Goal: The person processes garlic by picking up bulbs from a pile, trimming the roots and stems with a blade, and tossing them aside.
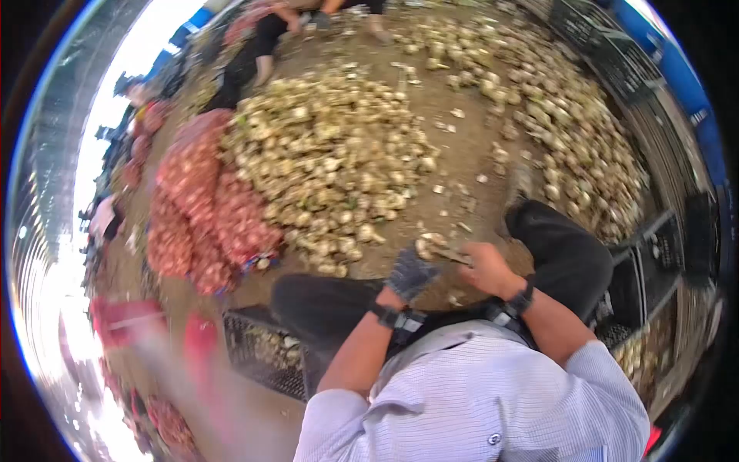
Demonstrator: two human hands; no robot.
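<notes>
My left hand [413, 275], in a dark grey glove, is closed around the near side of a garlic bulb [428, 246] in front of my lap. My bare right hand [489, 269] grips a small cutting tool [453, 254], whose metal part points left and touches or nearly touches the bulb. Beyond my left hand lies a large heap of garlic bulbs [331, 154] on the dirt floor. A second garlic heap [577, 146] curves along the right side, past my right knee.
Red net sacks of garlic [204, 208] lean against the heap at left. A black crate [262, 350] holding garlic stands beside my left thigh. More black crates [654, 269] line the right. Another person's hands and feet [289, 19] show at the top. A blurred pink shape [200, 346] is lower left.
</notes>
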